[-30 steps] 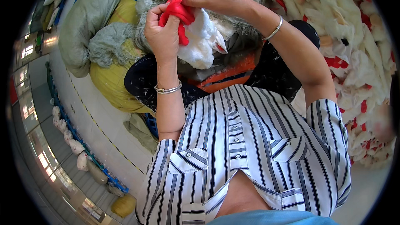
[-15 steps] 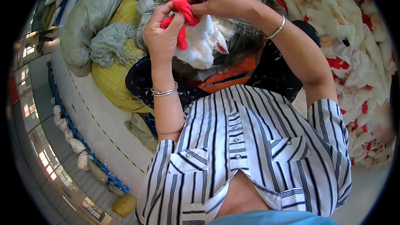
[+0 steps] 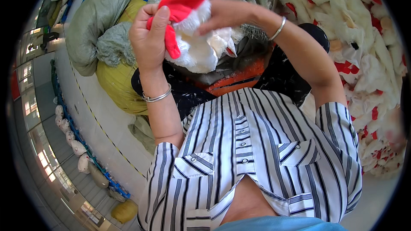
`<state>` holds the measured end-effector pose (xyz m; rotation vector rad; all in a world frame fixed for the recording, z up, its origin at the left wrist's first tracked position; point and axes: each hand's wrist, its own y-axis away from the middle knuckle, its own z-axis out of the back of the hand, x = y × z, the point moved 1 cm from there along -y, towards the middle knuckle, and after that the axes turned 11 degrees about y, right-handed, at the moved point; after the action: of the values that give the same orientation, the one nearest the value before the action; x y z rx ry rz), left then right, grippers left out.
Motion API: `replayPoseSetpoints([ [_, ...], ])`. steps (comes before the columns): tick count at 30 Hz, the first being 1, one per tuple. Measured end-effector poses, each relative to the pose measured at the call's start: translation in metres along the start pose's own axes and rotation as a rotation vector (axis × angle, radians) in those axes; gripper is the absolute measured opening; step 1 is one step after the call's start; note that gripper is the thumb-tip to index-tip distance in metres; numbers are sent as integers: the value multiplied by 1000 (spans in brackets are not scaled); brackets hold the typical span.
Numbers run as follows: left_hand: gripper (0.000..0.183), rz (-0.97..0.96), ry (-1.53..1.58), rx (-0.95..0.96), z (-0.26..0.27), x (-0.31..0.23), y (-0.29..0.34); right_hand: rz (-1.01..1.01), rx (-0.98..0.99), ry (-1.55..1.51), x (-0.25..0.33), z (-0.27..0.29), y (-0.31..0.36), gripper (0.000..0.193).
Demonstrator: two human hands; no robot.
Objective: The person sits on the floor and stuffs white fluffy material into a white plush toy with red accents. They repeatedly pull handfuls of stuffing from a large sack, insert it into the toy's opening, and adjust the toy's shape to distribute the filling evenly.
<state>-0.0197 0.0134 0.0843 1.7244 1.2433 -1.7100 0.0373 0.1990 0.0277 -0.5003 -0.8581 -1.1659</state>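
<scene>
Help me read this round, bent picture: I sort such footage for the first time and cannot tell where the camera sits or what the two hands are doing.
The camera sits on a person's head and looks down, so the striped shirt at the bottom is the wearer's own. Its wide lens bends straight edges near the rim. There is no machine here, only two bare hands raised in front of the chest. The left hand grips a white plush toy with red parts, its thumb lying on the red. The right hand touches the toy's top with its fingers. Each wrist wears a metal bangle. Beyond the hands lie stuffed sacks, one grey-green sack and one yellow sack. To the right is a pile of similar white-and-red plush toys.
</scene>
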Motion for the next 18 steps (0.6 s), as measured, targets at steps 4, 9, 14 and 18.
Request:
replayPoseSetpoints([
  [4, 26, -160, 81, -30, 70, -21, -20, -64, -269, 50, -37, -13, -4, 31],
  [9, 38, -150, 242, -447, 120, -52, -2, -53, -547, -265, 7, 71, 29, 23],
  [14, 26, -88, 167, -504, 155, 11, -24, -55, -679, -584, 19, 75, 28, 30],
  [18, 34, 370, 111, -410, 174, 109, 7, 54, -834, -492, 20, 124, 43, 28],
])
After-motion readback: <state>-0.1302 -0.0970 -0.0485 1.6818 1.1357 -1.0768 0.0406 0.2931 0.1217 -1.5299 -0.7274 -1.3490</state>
